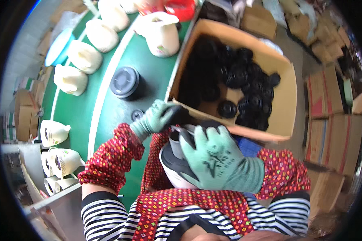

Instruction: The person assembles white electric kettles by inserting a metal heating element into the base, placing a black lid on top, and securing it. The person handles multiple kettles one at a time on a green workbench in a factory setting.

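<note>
The step in hand appears to be work around the upper part of a white-and-dark jug [179, 180], tilted close against the apron [229, 201]. The right hand [219, 158] is spread over the jug's right side, gripping it. The left hand [157, 117] is just beyond the jug to the far left, fingers curled narrow; I cannot tell whether they pinch anything dark. The next move seems to call for a steady right-hand grip. Black round parts [253, 100] fill the carton [286, 96], farther right.
</note>
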`<action>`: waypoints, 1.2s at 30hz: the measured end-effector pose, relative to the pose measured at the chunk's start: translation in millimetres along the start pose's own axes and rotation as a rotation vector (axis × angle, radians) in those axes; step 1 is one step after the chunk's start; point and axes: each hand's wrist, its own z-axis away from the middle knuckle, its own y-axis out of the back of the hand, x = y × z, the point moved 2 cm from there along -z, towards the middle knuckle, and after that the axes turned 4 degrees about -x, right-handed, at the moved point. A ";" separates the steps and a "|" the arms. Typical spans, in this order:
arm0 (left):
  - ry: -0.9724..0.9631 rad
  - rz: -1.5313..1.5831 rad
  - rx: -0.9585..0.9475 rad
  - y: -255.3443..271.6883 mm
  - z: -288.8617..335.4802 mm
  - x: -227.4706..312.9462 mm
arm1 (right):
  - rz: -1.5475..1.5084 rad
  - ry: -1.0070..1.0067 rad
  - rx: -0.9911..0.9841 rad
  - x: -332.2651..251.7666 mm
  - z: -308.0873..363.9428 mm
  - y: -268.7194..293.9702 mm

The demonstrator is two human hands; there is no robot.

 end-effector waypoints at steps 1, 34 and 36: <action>0.076 -0.021 -0.082 19.0 -12.4 26.3 | -0.068 0.006 0.076 6.0 2.8 3.7; 0.593 0.805 0.981 139.9 284.1 67.7 | -1.742 -0.308 0.283 -74.1 -190.2 -184.5; 0.629 0.634 1.077 162.1 285.7 19.0 | -1.672 -0.226 0.215 -81.2 -183.4 -185.0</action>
